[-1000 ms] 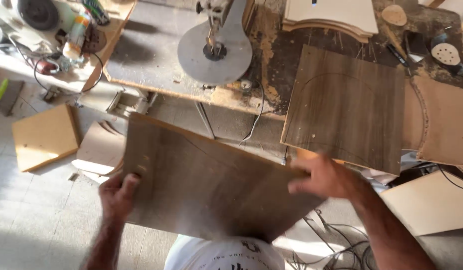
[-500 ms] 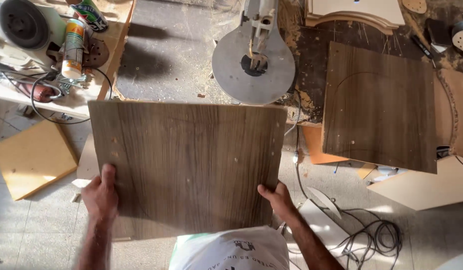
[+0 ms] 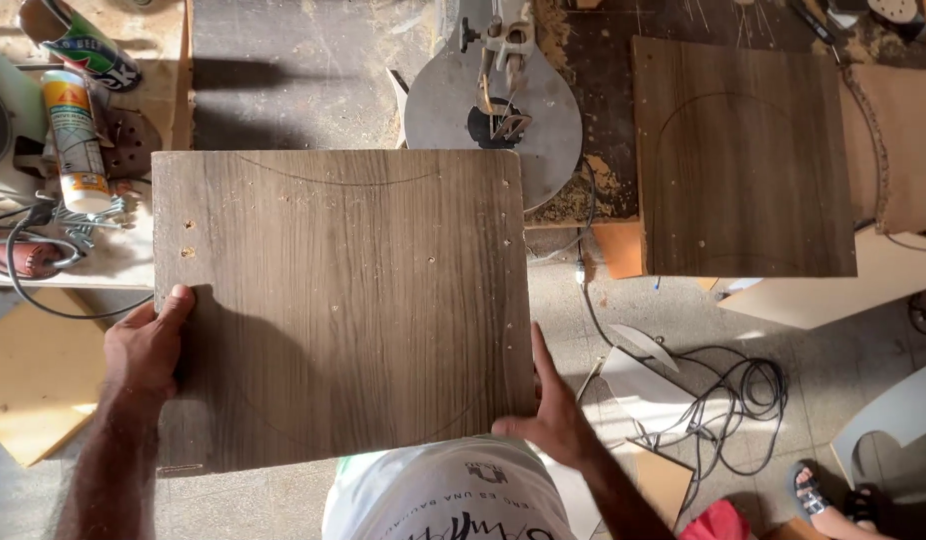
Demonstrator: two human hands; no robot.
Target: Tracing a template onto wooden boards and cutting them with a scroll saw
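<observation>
- A person is holding a square wood-grain panel (image 3: 343, 310) flat in front of the body, its far edge reaching the round metal table of a scroll saw (image 3: 493, 110).
- The left hand (image 3: 148, 350) is gripping the panel's left edge, thumb lying on top and fingers curled out of sight beneath.
- The right hand (image 3: 553, 415) is clasping the near right corner, thumb pressing along the right edge, the other fingers hidden under the board.
- A faint pencilled curve is showing on the panel's face, with small screw holes near its left and right edges.
- A second wood-grain board (image 3: 743, 160) is lying on the workbench to the right, well apart.
- A sealant tube (image 3: 73, 140) is resting on the bench at far left.
- A coil of black cable (image 3: 723, 410) is lying on the floor to the right.
</observation>
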